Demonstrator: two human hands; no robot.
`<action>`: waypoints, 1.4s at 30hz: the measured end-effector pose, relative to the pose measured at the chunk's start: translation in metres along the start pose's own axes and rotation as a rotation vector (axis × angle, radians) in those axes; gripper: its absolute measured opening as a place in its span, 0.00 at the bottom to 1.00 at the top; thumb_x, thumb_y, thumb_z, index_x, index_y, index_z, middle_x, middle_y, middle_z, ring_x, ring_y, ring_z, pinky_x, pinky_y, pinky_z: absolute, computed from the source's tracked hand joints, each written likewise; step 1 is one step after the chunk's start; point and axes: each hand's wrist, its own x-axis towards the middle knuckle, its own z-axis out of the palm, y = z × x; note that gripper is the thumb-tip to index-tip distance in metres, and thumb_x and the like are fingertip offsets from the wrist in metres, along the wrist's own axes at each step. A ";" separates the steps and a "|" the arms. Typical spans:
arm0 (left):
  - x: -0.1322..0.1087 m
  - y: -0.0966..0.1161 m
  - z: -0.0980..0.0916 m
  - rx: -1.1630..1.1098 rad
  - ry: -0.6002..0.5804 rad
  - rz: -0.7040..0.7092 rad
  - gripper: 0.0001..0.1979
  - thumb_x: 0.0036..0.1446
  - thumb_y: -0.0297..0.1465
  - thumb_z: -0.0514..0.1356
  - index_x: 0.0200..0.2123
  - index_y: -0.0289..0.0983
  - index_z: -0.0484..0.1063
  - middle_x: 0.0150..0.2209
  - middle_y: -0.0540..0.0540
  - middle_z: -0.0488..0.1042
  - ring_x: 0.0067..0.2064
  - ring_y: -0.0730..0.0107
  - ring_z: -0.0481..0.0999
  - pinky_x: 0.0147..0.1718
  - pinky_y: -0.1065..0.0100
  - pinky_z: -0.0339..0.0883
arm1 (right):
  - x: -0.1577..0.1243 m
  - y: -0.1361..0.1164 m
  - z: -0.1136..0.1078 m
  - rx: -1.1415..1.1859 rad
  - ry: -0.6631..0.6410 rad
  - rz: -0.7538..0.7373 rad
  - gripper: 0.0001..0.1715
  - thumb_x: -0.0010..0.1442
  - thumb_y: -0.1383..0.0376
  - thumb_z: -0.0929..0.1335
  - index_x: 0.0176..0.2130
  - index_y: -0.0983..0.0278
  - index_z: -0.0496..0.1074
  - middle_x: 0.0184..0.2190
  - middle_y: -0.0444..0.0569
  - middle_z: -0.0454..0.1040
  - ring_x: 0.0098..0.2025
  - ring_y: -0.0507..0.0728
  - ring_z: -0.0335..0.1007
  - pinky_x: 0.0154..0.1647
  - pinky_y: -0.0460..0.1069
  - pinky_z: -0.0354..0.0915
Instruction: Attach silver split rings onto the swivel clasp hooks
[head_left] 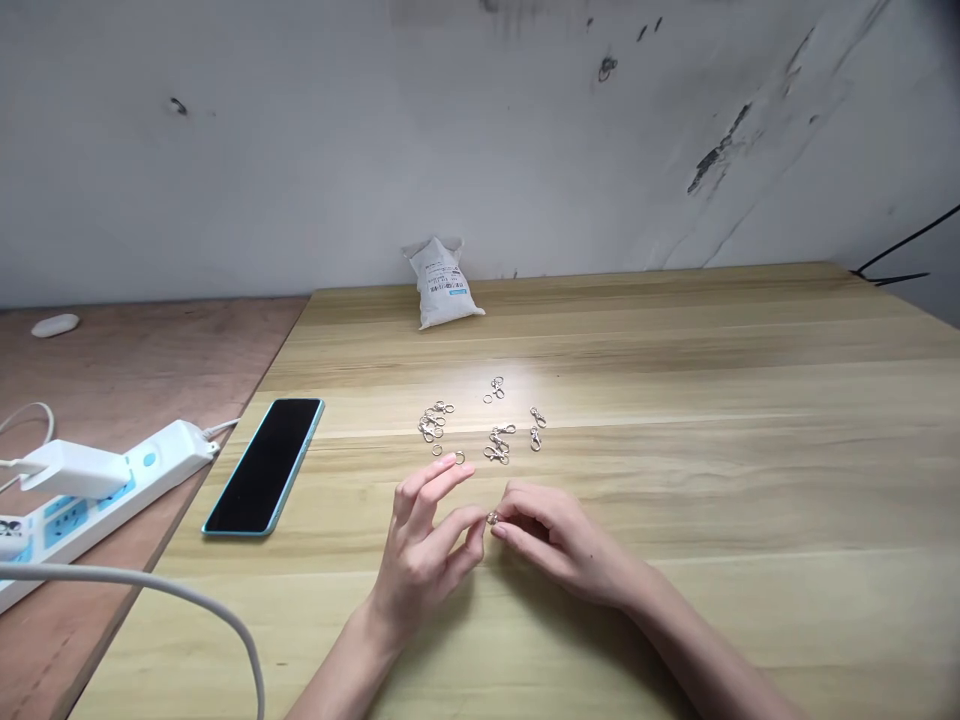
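Observation:
A small shiny metal piece (492, 518) sits between my two hands, too small and covered to tell whether it is a ring or a clasp. My left hand (427, 545) pinches at its left side with thumb and index finger, the other fingers stretched out. From the right, my right hand (562, 535) grips it between thumb and fingertips. Just beyond lie several swivel clasps with rings in a left cluster (431, 425) and a middle cluster (498, 445). Two clasps (535, 438) are on the right. A loose ring (460, 457) is by my left fingertips, and another ring (437, 450) lies beside it.
A phone (266, 465) lies left of my hands. Further left, a power strip (150, 465) holds a white charger (75, 470), and a grey cable (187, 595) curves over the near left corner. A white plastic packet (444, 285) rests by the wall. The wooden table (712, 420) extends right.

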 end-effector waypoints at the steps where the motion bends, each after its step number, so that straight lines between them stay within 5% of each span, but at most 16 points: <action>1: 0.000 0.000 0.000 0.008 -0.005 0.003 0.09 0.56 0.20 0.61 0.36 0.39 0.74 0.53 0.43 0.70 0.59 0.57 0.66 0.53 0.57 0.66 | -0.001 0.001 -0.001 -0.070 0.008 -0.011 0.11 0.68 0.63 0.63 0.34 0.64 0.68 0.29 0.43 0.69 0.29 0.49 0.61 0.31 0.45 0.56; 7: 0.000 -0.004 -0.001 -0.006 -0.141 -0.167 0.07 0.60 0.23 0.57 0.35 0.40 0.73 0.57 0.44 0.68 0.64 0.54 0.59 0.57 0.51 0.60 | -0.006 0.001 -0.001 -0.537 0.276 -0.262 0.10 0.68 0.69 0.62 0.40 0.66 0.72 0.25 0.44 0.69 0.26 0.51 0.57 0.26 0.48 0.48; 13: -0.002 -0.010 -0.006 0.007 -0.230 -0.187 0.07 0.61 0.24 0.56 0.34 0.39 0.73 0.59 0.44 0.67 0.65 0.54 0.57 0.58 0.51 0.59 | -0.016 -0.005 0.002 -0.636 0.324 -0.466 0.13 0.68 0.72 0.60 0.45 0.69 0.72 0.27 0.47 0.73 0.27 0.52 0.57 0.26 0.49 0.48; 20: -0.017 -0.023 -0.023 0.173 -0.231 -0.098 0.08 0.61 0.23 0.56 0.34 0.40 0.73 0.54 0.43 0.71 0.61 0.54 0.65 0.51 0.56 0.62 | -0.022 0.011 -0.012 -0.743 0.203 -0.237 0.14 0.67 0.72 0.60 0.41 0.66 0.74 0.33 0.51 0.73 0.32 0.54 0.64 0.28 0.49 0.55; 23: -0.024 -0.028 -0.029 0.245 -0.249 -0.056 0.09 0.60 0.23 0.56 0.41 0.39 0.73 0.54 0.42 0.72 0.59 0.55 0.68 0.50 0.57 0.64 | -0.028 0.018 -0.015 -0.720 0.135 -0.175 0.14 0.66 0.71 0.61 0.47 0.64 0.72 0.37 0.53 0.73 0.34 0.56 0.65 0.33 0.51 0.60; 27: -0.032 -0.024 -0.029 0.303 -0.329 -0.046 0.18 0.61 0.28 0.56 0.55 0.38 0.68 0.60 0.40 0.67 0.61 0.55 0.66 0.53 0.57 0.67 | -0.033 0.024 -0.013 -0.672 0.200 -0.101 0.17 0.66 0.67 0.62 0.53 0.61 0.69 0.48 0.56 0.72 0.47 0.61 0.67 0.45 0.56 0.64; 31: -0.034 -0.017 -0.023 0.317 -0.401 -0.096 0.23 0.62 0.31 0.56 0.60 0.38 0.63 0.65 0.41 0.61 0.64 0.54 0.64 0.54 0.55 0.70 | -0.018 0.029 -0.013 -0.757 0.203 -0.035 0.35 0.65 0.51 0.64 0.66 0.61 0.56 0.67 0.58 0.56 0.68 0.68 0.47 0.64 0.65 0.51; 35: -0.028 -0.016 -0.014 0.255 -0.429 -0.149 0.20 0.64 0.27 0.53 0.59 0.40 0.65 0.64 0.42 0.63 0.63 0.58 0.65 0.56 0.56 0.70 | 0.011 0.036 -0.014 -0.776 0.187 0.037 0.50 0.61 0.40 0.62 0.70 0.62 0.46 0.71 0.59 0.41 0.72 0.70 0.33 0.68 0.69 0.42; 42: -0.007 -0.021 -0.001 0.130 -0.391 -0.096 0.17 0.64 0.24 0.52 0.54 0.40 0.68 0.62 0.41 0.65 0.64 0.59 0.64 0.57 0.57 0.70 | 0.031 0.038 -0.018 -0.713 0.059 -0.077 0.37 0.68 0.49 0.59 0.69 0.61 0.50 0.71 0.56 0.43 0.72 0.64 0.37 0.69 0.62 0.47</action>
